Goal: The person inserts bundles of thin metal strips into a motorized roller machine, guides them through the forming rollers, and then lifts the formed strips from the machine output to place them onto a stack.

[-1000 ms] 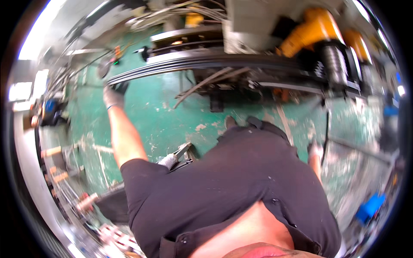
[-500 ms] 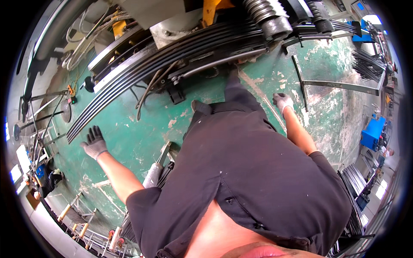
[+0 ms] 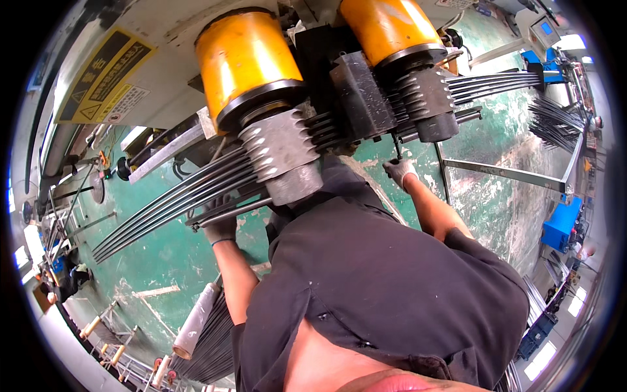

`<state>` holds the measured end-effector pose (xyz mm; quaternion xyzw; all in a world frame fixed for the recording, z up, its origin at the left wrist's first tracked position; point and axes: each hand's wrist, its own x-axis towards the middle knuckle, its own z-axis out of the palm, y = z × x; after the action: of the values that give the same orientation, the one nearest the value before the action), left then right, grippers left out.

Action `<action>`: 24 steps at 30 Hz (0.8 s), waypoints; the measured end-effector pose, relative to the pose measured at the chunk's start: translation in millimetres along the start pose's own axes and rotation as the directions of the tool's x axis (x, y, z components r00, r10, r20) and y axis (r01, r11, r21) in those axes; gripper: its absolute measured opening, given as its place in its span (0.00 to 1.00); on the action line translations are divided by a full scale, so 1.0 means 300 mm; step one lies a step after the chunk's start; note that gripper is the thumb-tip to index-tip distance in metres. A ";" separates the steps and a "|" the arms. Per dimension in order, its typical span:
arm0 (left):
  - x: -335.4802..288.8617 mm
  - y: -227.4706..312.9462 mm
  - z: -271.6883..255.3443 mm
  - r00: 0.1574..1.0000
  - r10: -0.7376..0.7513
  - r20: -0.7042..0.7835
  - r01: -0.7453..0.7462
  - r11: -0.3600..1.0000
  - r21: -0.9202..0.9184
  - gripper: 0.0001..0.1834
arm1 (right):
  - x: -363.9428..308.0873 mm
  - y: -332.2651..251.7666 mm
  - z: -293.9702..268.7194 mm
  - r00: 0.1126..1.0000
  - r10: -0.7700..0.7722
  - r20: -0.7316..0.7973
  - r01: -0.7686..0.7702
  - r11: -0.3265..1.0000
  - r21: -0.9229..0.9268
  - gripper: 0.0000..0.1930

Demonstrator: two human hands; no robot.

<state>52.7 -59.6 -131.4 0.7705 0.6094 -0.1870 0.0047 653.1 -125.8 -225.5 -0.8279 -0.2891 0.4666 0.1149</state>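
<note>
Several long black metal rods (image 3: 157,212) run side by side through a machine with two orange cylinders (image 3: 247,59). Below the cylinders sit thick grey ribbed heads (image 3: 279,153). A thin bar (image 3: 235,212) lies along the near side of the rods. At its left end is my gloved left hand (image 3: 222,230), under the bar; its fingers are mostly hidden, so its grip does not show. On the right, my gloved right hand (image 3: 400,172) has its fingers curled round the lower end of a short black lever (image 3: 397,147) beneath the machine.
A grey metal frame (image 3: 503,173) stands on the green floor at the right, with a blue box (image 3: 562,223) beyond. Dark rods (image 3: 555,121) are stacked at the far right. A wrapped roll (image 3: 197,320) and more rods (image 3: 212,346) lie at lower left.
My view has shifted, bringing the orange cylinders into sight. My left hand has moved from open beside the rod ends to under the bar. My right hand has come to the lever.
</note>
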 end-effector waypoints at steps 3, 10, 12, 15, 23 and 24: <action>0.045 0.072 -0.016 0.969 0.071 -0.237 -0.087 0.995 -0.058 0.19 | 0.010 -0.054 -0.051 0.999 -0.043 -0.033 0.044 0.999 0.027 0.16; 0.069 0.096 -0.078 0.933 0.011 -0.361 -0.203 0.843 -0.498 0.19 | -0.101 0.073 0.029 0.996 -0.020 -0.088 0.029 0.994 0.101 0.16; 0.039 0.068 -0.129 0.987 -0.024 -0.158 -0.121 0.532 -0.838 0.21 | -0.206 0.115 0.093 0.994 0.066 -0.089 -0.060 0.996 0.074 0.16; -0.002 -0.025 -0.018 0.985 0.075 0.158 0.142 -0.871 -0.470 0.23 | -0.355 0.190 0.184 0.988 0.118 -0.101 -0.118 0.993 0.009 0.18; -0.106 -0.189 0.076 0.977 0.194 -0.093 0.156 -0.936 -0.315 0.22 | -0.569 0.166 0.307 0.985 0.025 -0.172 -0.009 0.996 0.093 0.19; -0.112 -0.196 0.026 0.973 0.162 -0.164 0.020 -0.771 -0.637 0.22 | -0.586 0.125 0.305 0.984 -0.005 -0.178 0.024 0.994 0.104 0.19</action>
<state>-11.0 -77.9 -115.9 0.3089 0.2976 0.4701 0.7714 520.4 -266.2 -167.8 -0.8569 -0.2588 0.4046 0.1874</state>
